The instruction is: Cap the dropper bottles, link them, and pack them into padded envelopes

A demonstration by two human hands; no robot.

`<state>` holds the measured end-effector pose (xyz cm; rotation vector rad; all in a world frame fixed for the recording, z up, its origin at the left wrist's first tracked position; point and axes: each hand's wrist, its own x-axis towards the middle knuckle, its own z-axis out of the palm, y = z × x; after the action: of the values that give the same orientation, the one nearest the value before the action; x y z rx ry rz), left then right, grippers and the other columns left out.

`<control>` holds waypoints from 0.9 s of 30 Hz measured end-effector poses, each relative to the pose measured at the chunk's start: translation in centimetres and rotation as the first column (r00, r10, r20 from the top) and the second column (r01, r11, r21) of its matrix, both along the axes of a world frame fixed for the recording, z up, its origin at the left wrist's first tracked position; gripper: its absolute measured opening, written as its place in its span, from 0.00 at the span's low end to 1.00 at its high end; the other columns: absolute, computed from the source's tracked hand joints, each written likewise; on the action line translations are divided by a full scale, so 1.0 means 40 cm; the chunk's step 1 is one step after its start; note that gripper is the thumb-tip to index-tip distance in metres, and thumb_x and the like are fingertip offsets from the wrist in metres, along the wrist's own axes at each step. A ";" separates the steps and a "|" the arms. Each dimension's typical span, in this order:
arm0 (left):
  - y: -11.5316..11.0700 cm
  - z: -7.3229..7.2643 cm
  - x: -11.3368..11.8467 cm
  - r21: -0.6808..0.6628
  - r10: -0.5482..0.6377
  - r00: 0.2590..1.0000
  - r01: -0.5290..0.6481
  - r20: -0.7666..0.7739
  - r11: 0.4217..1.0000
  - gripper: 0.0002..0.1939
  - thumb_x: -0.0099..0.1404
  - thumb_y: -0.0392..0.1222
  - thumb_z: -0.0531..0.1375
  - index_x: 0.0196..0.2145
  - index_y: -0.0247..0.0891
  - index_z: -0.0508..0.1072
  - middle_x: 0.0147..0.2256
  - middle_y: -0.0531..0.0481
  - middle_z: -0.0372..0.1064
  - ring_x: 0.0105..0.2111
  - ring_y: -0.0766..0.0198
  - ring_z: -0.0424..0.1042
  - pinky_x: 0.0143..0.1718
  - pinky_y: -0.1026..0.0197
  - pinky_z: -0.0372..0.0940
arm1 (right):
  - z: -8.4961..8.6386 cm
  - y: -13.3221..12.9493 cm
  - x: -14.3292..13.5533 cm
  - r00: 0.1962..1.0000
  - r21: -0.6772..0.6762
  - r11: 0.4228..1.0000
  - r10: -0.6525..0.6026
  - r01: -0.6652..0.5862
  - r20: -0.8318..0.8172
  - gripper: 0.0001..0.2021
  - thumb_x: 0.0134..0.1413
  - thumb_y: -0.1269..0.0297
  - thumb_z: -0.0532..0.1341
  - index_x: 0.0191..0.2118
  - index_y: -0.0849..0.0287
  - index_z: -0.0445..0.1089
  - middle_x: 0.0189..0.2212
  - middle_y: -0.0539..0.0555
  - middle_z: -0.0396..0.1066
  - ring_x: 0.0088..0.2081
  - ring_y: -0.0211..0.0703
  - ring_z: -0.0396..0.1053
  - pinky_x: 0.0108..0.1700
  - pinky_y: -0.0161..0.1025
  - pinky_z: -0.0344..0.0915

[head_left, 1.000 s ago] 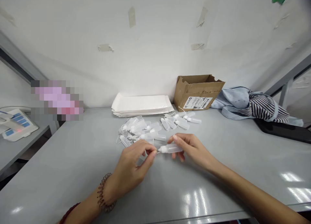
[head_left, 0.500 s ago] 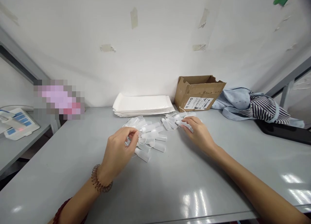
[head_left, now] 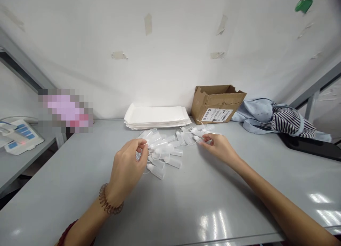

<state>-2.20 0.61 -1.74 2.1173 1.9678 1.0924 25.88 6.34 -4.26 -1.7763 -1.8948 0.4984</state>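
A loose pile of small translucent plastic bottles [head_left: 173, 162] with white tops and thin cords or straps lies mid-table. At its left side my left hand [head_left: 130, 164] has thumb and forefinger closed at the white-topped end of a bottle [head_left: 159, 143] pointing right. Further right is a smaller cluster of the same bottles [head_left: 184, 137]. There my right hand [head_left: 220, 146] pinches one small bottle [head_left: 198, 138] between thumb and fingers, partly hiding it. Some bottles overlap, so their ends are hidden.
A stack of white envelopes or sheets [head_left: 157, 115] lies against the wall behind the bottles. Right of it stands an open cardboard box [head_left: 217, 105]. Light blue and striped cloth [head_left: 287, 119] lies on a black tray-like object [head_left: 309, 146]. A device with blue buttons [head_left: 22, 134] sits on the left surface.
My left hand has shifted slightly left, and the bottle at its fingertips has moved with it. The fingers of my right hand have drawn together on a bottle in the right cluster.
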 end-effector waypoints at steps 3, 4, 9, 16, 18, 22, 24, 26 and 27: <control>-0.005 -0.002 0.005 0.027 -0.020 1.000 0.020 0.005 0.999 0.08 0.63 0.40 0.53 0.35 0.37 0.71 0.29 0.51 0.71 0.28 0.64 0.68 0.27 0.64 0.64 | 0.024 -0.007 0.004 0.995 -0.057 0.998 -0.024 0.019 -0.097 0.17 0.47 0.59 0.61 0.41 0.64 0.73 0.32 0.56 0.75 0.27 0.42 0.69 0.28 0.36 0.63; -0.006 -0.002 0.006 0.037 -0.023 1.000 0.022 0.005 0.999 0.08 0.63 0.40 0.53 0.35 0.37 0.71 0.29 0.51 0.71 0.28 0.64 0.69 0.26 0.64 0.64 | 0.033 -0.011 0.004 0.991 -0.075 0.997 -0.027 0.017 -0.135 0.18 0.48 0.58 0.61 0.42 0.64 0.72 0.32 0.56 0.75 0.27 0.41 0.69 0.27 0.35 0.63; -0.015 0.004 0.015 0.073 -0.076 0.996 0.073 0.036 0.995 0.06 0.63 0.40 0.54 0.34 0.38 0.71 0.28 0.51 0.71 0.28 0.63 0.69 0.28 0.63 0.65 | 0.075 -0.046 -0.011 0.872 -0.162 0.986 -0.043 -0.041 -0.487 0.19 0.48 0.53 0.62 0.43 0.61 0.72 0.30 0.53 0.72 0.20 0.33 0.60 0.22 0.33 0.59; -0.037 0.009 0.044 -0.049 -0.305 0.942 0.314 0.138 0.948 0.08 0.63 0.40 0.55 0.38 0.38 0.71 0.27 0.52 0.72 0.27 0.65 0.69 0.29 0.63 0.68 | 0.092 -0.108 -0.076 0.787 -0.178 0.953 0.087 -0.244 -0.611 0.14 0.48 0.57 0.63 0.37 0.61 0.73 0.20 0.48 0.63 0.20 0.32 0.53 0.21 0.33 0.51; -0.048 0.010 0.054 -0.090 -0.374 0.913 0.391 0.164 0.916 0.09 0.62 0.40 0.56 0.41 0.38 0.71 0.28 0.52 0.72 0.27 0.65 0.70 0.27 0.66 0.67 | 0.092 -0.121 -0.089 0.790 -0.172 0.942 0.133 -0.288 -0.598 0.12 0.48 0.58 0.62 0.35 0.61 0.72 0.18 0.46 0.60 0.20 0.32 0.52 0.22 0.32 0.50; -0.064 0.013 0.064 -0.142 -0.402 0.880 0.445 0.254 0.884 0.12 0.63 0.44 0.56 0.43 0.38 0.71 0.30 0.50 0.72 0.29 0.65 0.70 0.15 0.72 0.61 | 0.089 -0.136 -0.101 0.769 -0.155 0.919 0.201 -0.362 -0.607 0.11 0.49 0.58 0.62 0.33 0.62 0.70 0.18 0.45 0.57 0.21 0.32 0.52 0.24 0.33 0.51; -0.066 0.014 0.064 -0.146 -0.381 0.880 0.432 0.285 0.890 0.11 0.64 0.44 0.55 0.41 0.39 0.72 0.29 0.50 0.72 0.28 0.65 0.70 0.13 0.73 0.59 | 0.087 -0.139 -0.104 0.759 -0.146 0.909 0.229 -0.391 -0.610 0.11 0.48 0.59 0.63 0.34 0.61 0.70 0.19 0.45 0.57 0.22 0.32 0.52 0.24 0.32 0.51; -0.064 0.015 0.063 -0.130 -0.374 0.878 0.425 0.298 0.896 0.10 0.65 0.43 0.54 0.36 0.38 0.73 0.27 0.51 0.72 0.26 0.66 0.70 0.15 0.72 0.60 | 0.085 -0.141 -0.106 0.761 -0.136 0.905 0.250 -0.404 -0.599 0.11 0.48 0.59 0.63 0.35 0.61 0.71 0.19 0.45 0.56 0.22 0.32 0.52 0.24 0.32 0.51; -0.062 0.016 0.062 -0.117 -0.376 0.876 0.425 0.303 0.897 0.10 0.66 0.42 0.53 0.34 0.38 0.73 0.26 0.52 0.72 0.26 0.67 0.70 0.17 0.72 0.61 | 0.084 -0.142 -0.107 0.766 -0.127 0.905 0.262 -0.407 -0.588 0.11 0.48 0.60 0.63 0.35 0.61 0.71 0.19 0.45 0.56 0.22 0.33 0.52 0.24 0.32 0.52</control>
<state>0.28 -1.86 -1.11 2.0222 1.3627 1.0146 21.60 0.65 -0.92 -1.2080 -1.7606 1.2910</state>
